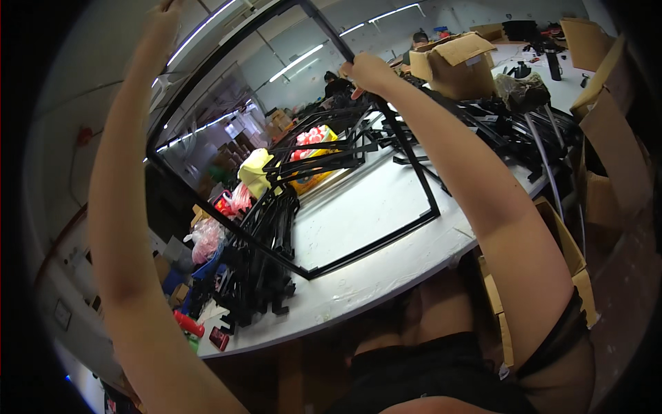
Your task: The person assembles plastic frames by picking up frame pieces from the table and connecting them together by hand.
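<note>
A large black rectangular frame (373, 245) is held up tilted over the white table, its lowest corner close to the tabletop. My right hand (371, 73) is closed around the frame's right-hand bar. High at the upper left, my left hand (165, 7) is raised and partly cut off by the picture's edge, so its fingers do not show well. Through the frame I see a pile of black bars (276, 224) on the table's left side. More black bars lie across a yellow and red package (314, 155), beside a pale yellow bundle (255, 171).
The white table (358, 293) curves in front of me. Black parts (493, 124) are heaped at its right, near an open cardboard box (455, 65). Cardboard boxes (610, 138) stand at the far right. A small red-edged device (219, 338) lies near the left edge. People (336, 84) sit farther back.
</note>
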The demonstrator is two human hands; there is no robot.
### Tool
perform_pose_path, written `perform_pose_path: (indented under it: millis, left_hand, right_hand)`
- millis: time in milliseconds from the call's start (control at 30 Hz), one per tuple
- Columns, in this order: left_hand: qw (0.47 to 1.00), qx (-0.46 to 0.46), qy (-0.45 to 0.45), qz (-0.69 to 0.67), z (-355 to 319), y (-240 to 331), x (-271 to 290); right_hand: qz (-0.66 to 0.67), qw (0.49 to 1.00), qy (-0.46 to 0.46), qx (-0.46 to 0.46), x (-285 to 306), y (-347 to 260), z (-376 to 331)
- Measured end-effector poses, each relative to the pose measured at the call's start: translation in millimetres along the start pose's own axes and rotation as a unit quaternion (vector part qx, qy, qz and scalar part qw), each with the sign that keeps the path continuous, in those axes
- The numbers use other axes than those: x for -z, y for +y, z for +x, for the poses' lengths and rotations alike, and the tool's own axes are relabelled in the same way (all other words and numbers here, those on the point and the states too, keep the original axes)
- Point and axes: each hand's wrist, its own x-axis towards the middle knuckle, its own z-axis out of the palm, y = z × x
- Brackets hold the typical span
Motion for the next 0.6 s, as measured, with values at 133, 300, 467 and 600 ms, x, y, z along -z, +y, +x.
perform_pose_path:
  millis: [133,300,467,600]
  left_hand:
    - [0.948,0.001,-0.298,0.109,-71.1,47.1,-39.5]
    - [0.997,-0.033,-0.067,-0.033,2.1,-14.3,-18.4]
    - [0.970,-0.025,-0.223,0.093,-29.8,12.4,-38.8]
    - [0.996,0.041,0.015,-0.082,4.1,-20.2,-9.3]
  right_hand:
    - [0.014,0.999,-0.001,-0.037,13.7,21.7,-6.5]
    - [0.009,1.000,-0.004,-0.027,-0.4,9.1,-5.9]
    - [0.005,0.999,-0.001,-0.034,11.5,12.6,-7.7]
    - [0.013,0.999,0.007,-0.033,-1.8,4.5,-4.4]
